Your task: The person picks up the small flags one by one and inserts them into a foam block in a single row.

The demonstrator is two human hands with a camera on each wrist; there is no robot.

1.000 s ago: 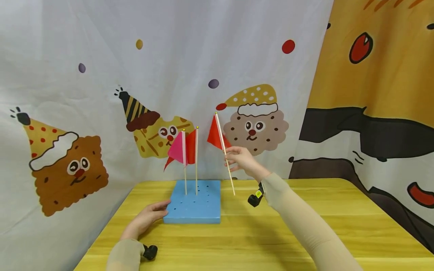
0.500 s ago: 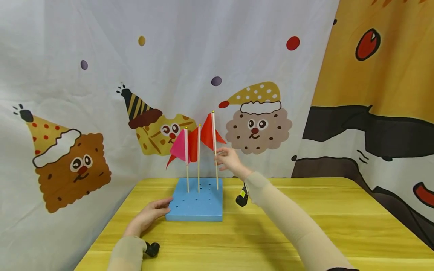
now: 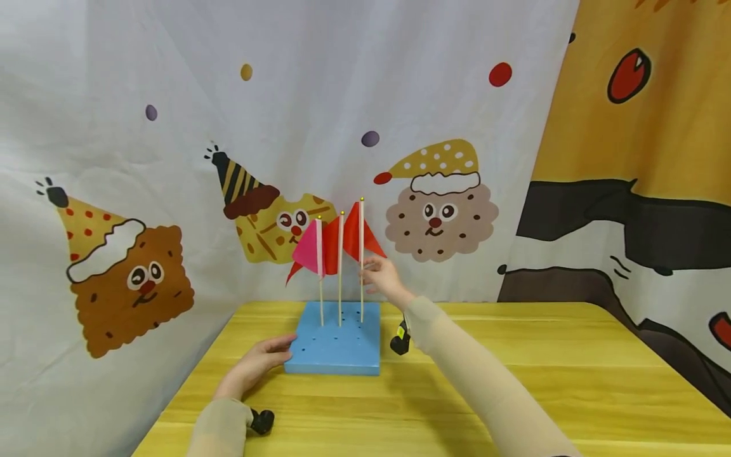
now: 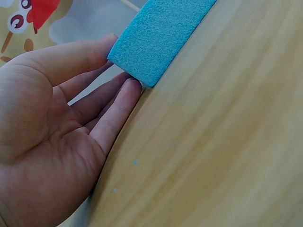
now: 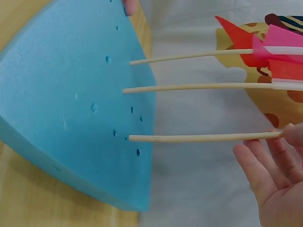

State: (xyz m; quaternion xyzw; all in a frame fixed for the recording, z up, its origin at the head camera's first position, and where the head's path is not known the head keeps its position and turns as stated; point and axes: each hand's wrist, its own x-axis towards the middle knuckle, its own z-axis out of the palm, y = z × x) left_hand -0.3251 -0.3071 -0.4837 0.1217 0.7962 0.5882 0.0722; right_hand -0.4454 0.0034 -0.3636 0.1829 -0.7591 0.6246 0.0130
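A light blue foam block (image 3: 334, 355), pierced with several small holes, lies on the table. Two flags stand upright in it: a pink flag (image 3: 307, 247) and a red flag (image 3: 333, 244). My right hand (image 3: 384, 277) pinches the thin wooden stick of another red flag (image 3: 353, 231) between thumb and fingers. In the right wrist view the lower tip of that stick (image 5: 203, 137) is at the block's surface by some holes; whether it sits in one I cannot tell. My left hand (image 3: 258, 360) rests against the block's left side, fingertips touching its corner.
The yellow wood-grain table (image 3: 514, 381) spreads to the right of the block. Behind it hangs a white curtain (image 3: 320, 76) printed with cartoon biscuits. Each wrist wears a small black camera (image 3: 400, 339).
My right hand has brought its red flag leftward over the block, turned the stick from slanted to upright, then lowered it slightly. My left hand stays at the block's side.
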